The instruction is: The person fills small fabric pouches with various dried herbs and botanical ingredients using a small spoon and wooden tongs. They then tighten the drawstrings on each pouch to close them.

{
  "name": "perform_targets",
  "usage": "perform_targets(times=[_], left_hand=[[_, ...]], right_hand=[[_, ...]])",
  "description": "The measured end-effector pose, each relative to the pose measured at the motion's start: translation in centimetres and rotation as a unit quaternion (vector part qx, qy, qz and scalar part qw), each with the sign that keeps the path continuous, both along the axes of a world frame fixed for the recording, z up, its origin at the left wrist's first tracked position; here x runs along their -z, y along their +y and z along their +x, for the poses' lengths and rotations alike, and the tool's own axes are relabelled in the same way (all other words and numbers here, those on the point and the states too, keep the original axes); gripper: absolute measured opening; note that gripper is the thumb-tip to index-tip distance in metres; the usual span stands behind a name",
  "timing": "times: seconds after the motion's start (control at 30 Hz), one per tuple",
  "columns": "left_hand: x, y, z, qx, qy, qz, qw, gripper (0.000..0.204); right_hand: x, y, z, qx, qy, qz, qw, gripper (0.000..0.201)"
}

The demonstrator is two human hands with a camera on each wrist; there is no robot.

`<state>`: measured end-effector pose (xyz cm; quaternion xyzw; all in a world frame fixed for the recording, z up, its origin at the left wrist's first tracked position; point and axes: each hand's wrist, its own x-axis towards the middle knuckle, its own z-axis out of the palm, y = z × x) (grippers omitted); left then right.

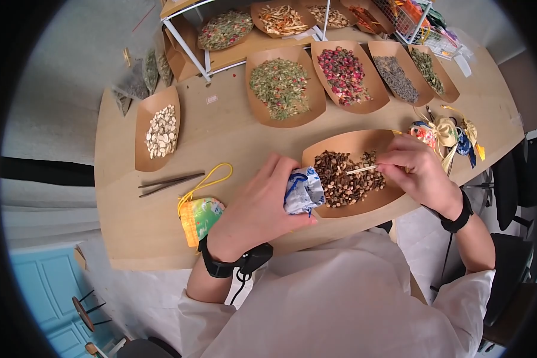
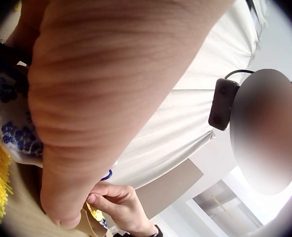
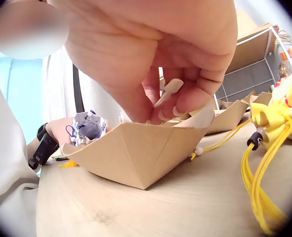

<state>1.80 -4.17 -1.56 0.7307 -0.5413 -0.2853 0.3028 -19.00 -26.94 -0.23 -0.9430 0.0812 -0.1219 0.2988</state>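
My left hand (image 1: 253, 200) grips a blue-and-white drawstring pouch (image 1: 304, 192) at the left edge of a brown paper tray (image 1: 334, 143). The pouch's mouth gapes towards the tray, and a blue cord hangs at its side. Dark brown, chopped dried herbs (image 1: 343, 188) fill the tray's middle. Over them, my right hand (image 1: 417, 170) pinches a thin pale stick-like tool (image 1: 362, 170) between thumb and fingers. Its flat pale end (image 3: 173, 85) sticks out of the grip in the right wrist view; its other end overlaps the herbs in the head view.
A green-and-yellow pouch (image 1: 203, 215) and dark tweezers (image 1: 170, 184) lie to the left. Beyond them sits a tray of pale slices (image 1: 162, 131). Trays of greenery (image 1: 278, 89), rosebuds (image 1: 343, 74) and grey buds (image 1: 395, 77) line the back before a white-framed rack (image 1: 185, 48). Finished-looking pouches (image 1: 444, 134) lie right.
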Motion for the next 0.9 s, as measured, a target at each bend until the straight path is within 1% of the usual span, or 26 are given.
perform_targets(times=[0.03,0.1,0.23,0.33,0.4,0.43,0.5,0.53,0.67,0.73,0.8,0.9], left_hand=[[0.0,0.0,0.0,0.001,0.000,0.002,1.000,0.071],[0.0,0.0,-0.1,-0.009,-0.002,0.001,1.000,0.073],[0.1,0.1,0.0,-0.014,-0.009,-0.004,1.000,0.074],[0.2,0.1,0.0,-0.016,-0.005,0.005,1.000,0.074],[0.2,0.1,0.0,-0.014,-0.004,-0.002,1.000,0.074],[0.2,0.1,0.0,-0.012,-0.001,-0.008,1.000,0.074],[0.1,0.1,-0.1,-0.013,-0.001,-0.006,1.000,0.074],[0.0,0.0,-0.1,-0.016,0.001,-0.004,1.000,0.074],[0.2,0.1,-0.1,-0.016,-0.005,-0.003,1.000,0.074],[0.1,0.1,-0.1,-0.015,-0.005,0.005,1.000,0.074],[0.1,0.1,-0.1,-0.015,-0.004,0.002,1.000,0.074],[0.0,0.1,-0.1,-0.014,-0.002,0.002,1.000,0.074]], right_hand=[[0.1,-0.1,-0.1,-0.001,0.001,-0.001,1.000,0.007],[0.1,-0.3,-0.3,0.012,0.005,0.037,0.999,0.008],[-0.6,-0.2,-0.5,0.024,0.011,0.042,0.999,0.008],[-1.6,0.1,-0.2,0.029,0.014,0.022,0.999,0.009],[-2.4,0.8,0.5,-0.034,-0.047,-0.026,0.998,0.010],[-3.1,1.5,0.8,-0.033,-0.047,-0.026,0.998,0.010],[-4.1,3.0,1.1,-0.048,-0.077,-0.131,0.987,0.011],[-4.1,3.4,1.1,-0.044,-0.096,-0.150,0.983,0.012],[-4.7,1.5,0.8,-0.030,-0.083,-0.181,0.980,0.012],[-4.1,-0.3,0.7,0.021,-0.053,-0.190,0.980,0.013],[-3.4,-1.9,0.7,0.024,-0.043,-0.181,0.982,0.013],[-2.1,-2.2,1.0,0.017,-0.025,-0.170,0.985,0.012]])
